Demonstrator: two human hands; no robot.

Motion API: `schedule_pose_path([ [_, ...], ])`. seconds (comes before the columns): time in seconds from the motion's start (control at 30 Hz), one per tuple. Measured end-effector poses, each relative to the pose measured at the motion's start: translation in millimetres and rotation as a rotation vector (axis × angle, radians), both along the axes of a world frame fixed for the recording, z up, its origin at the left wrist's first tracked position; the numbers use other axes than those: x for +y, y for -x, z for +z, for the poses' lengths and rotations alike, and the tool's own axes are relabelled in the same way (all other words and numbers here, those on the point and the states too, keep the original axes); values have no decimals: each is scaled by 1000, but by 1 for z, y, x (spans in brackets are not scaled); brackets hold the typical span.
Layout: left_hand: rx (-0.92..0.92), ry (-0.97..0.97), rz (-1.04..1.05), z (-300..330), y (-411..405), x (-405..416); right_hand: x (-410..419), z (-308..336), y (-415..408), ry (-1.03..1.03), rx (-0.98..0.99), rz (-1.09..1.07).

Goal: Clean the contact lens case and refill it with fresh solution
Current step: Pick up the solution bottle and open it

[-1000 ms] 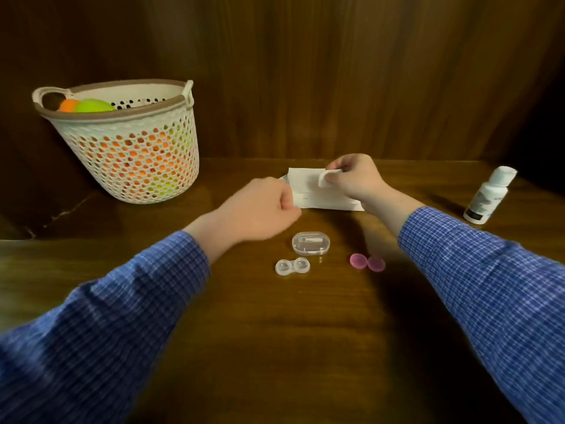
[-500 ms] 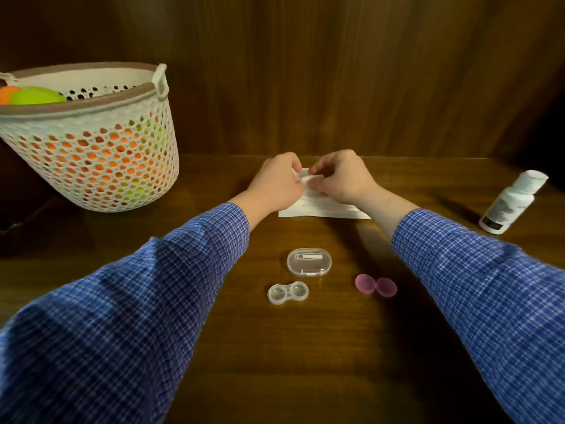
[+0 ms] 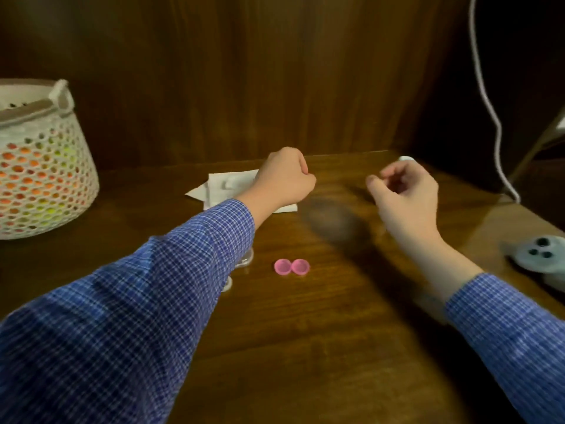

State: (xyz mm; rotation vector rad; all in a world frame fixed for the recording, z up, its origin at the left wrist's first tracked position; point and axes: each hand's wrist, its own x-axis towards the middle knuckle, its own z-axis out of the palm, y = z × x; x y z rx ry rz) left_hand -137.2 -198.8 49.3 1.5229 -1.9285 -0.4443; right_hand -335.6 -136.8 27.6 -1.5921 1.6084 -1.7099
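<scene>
Just right of the tissue (image 3: 232,188), the left hand (image 3: 282,182) hovers fisted, grasp hidden; further right, the right hand (image 3: 403,194) curls empty; likely fetching solution next, calling for a reach rightward.

No readable text, brand, no. or sign anywhere in the head view. The white tissue packet (image 3: 232,186) shows no legible print, and the frame is motion-blurred.
</scene>
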Motion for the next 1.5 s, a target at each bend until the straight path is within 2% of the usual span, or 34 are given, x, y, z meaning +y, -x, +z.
schedule_pose_path([
  [0.07, -33, -8, -25, 5, 26, 6, 6, -4, 31, -4, -109, -142],
  [0.13, -61, -15, -48, 8, 45, 10, -1, -8, 53, -137, -128, -208],
  [0.23, -88, -33, -67, 9, 62, 16, -24, -18, 63, -406, -42, -133],
  [0.3, -101, -41, -70, 9, 66, 19, -39, -24, 61, -475, 25, -82],
  [0.43, -92, -43, -52, 13, 58, 24, -58, -31, 52, -432, 103, -46],
  [0.53, -4, -10, -26, 18, 41, 27, -56, -33, 33, -401, 114, 17],
  [0.67, 179, 63, -64, 29, 14, 49, -29, -22, -17, -256, 184, 216],
  [0.83, 167, 172, -87, 42, -36, 93, 20, 0, -80, -112, 265, 513],
  [1.03, 150, 136, -67, 42, -101, 155, 73, 12, -127, -216, 151, 873],
  [1.23, 178, 136, -47, 21, -136, 205, 100, -8, -158, -267, 133, 1010],
  [1.5, 196, 172, 40, -14, -130, 213, 104, -21, -150, -321, 218, 1089],
])
